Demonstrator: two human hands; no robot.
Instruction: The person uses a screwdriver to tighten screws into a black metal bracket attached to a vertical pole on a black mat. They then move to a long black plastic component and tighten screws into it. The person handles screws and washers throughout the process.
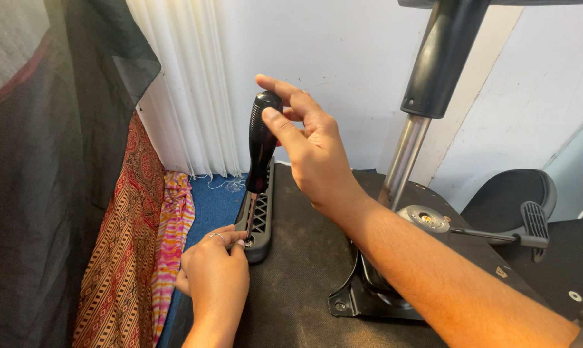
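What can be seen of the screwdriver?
The screwdriver has a black ribbed handle, red near its base, and a thin metal shaft. It stands nearly upright, tip down at the grey armrest bracket. The right hand touches the handle top with its fingertips; the left hand steadies the shaft near the tip.

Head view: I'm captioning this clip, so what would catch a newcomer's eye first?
At centre, the right hand grips an upright black-handled screwdriver, its tip at a grey slotted plastic armrest bracket. The left hand steadies that tip below. Right of them rises a chrome gas-lift column.
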